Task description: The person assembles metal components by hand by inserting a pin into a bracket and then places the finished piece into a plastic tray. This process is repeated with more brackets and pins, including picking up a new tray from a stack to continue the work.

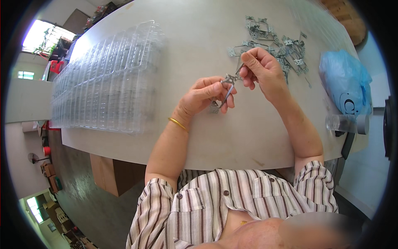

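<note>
My left hand (201, 94) is closed around a small grey metal bracket (227, 94), thumb on top and fingers beneath. The bracket has an open, frame-like shape with thin arms. Close to its upper end, my right hand (265, 71) pinches a thin dark piece (239, 68), perhaps a metal strip or a tool's tip; its kind is hidden by the fingers. That piece meets or nearly meets the bracket. Beyond the right hand lies a loose heap of similar metal brackets (262, 32). Another small metal part (214, 108) shows below my left fingers.
Clear plastic trays (103, 79) stand stacked at the left of the pale table (195, 145). At the right are a blue plastic bag (344, 81) and a clear jar (342, 123) lying on its side. A cardboard box (103, 172) sits below the table's front edge.
</note>
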Demonstrator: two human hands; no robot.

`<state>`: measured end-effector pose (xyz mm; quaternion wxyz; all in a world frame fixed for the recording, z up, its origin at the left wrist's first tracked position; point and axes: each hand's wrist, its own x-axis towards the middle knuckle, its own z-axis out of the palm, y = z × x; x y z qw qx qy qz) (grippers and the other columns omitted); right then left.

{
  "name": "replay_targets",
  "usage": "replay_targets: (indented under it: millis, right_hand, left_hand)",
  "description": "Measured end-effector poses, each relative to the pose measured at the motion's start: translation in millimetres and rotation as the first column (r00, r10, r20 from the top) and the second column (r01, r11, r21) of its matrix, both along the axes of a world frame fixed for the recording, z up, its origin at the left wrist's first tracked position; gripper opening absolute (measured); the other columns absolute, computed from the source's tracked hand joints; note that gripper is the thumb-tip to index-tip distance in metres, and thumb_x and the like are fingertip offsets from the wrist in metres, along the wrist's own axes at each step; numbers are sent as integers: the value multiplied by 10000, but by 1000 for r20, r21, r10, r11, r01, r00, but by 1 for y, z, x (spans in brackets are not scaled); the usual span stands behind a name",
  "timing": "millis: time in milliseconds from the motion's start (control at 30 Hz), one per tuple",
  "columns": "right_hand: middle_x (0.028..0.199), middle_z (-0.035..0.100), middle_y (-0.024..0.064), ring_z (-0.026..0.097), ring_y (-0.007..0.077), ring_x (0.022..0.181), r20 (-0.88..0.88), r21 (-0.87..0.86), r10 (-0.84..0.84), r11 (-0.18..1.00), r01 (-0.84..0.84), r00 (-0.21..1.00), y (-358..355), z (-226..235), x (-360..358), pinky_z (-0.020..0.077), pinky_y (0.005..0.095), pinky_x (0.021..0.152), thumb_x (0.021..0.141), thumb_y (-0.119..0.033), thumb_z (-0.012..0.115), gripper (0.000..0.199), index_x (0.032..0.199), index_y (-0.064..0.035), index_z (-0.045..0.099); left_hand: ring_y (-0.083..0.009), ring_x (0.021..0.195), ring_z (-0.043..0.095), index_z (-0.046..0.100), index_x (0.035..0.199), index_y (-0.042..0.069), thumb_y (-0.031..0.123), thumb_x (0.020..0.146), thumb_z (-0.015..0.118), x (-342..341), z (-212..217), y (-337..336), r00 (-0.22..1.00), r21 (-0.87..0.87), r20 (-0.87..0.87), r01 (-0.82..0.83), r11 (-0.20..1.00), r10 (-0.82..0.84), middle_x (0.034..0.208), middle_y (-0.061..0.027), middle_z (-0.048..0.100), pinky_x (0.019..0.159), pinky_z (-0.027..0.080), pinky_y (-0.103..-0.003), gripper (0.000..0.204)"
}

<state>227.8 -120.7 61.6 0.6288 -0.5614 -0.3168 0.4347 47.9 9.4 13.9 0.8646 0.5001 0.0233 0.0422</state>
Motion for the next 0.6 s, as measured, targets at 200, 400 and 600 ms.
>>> replay_targets:
  millis: [200,400,600]
  right_hand:
    - [837,702,62,675,100,683,217,273,-58,962,-3,975,-2,-10,-12,524,232,549,1010,-147,610,116,983,-39,577]
    - [823,697,82,684,153,675,674,440,-249,892,-108,695,-5,-18,-17,527,279,537,943,-64,674,95,970,-43,585]
    - [811,672,92,670,217,658,861,467,-359,839,-280,360,-3,-20,-11,512,304,534,885,-39,713,145,962,-52,591]
  left_hand:
    - [-226,682,684,623,1133,-58,367,1047,464,3,-9,4,995,-82,35,-92,992,96,884,-168,711,698,547,-334,462]
    - [-222,698,687,623,1149,-32,342,1038,502,3,-10,0,995,-96,77,-61,994,69,894,-162,709,709,548,-336,409]
    - [-213,701,675,627,1136,-8,322,1035,524,5,-6,-5,994,2,91,-68,998,67,894,-146,705,714,533,-335,360]
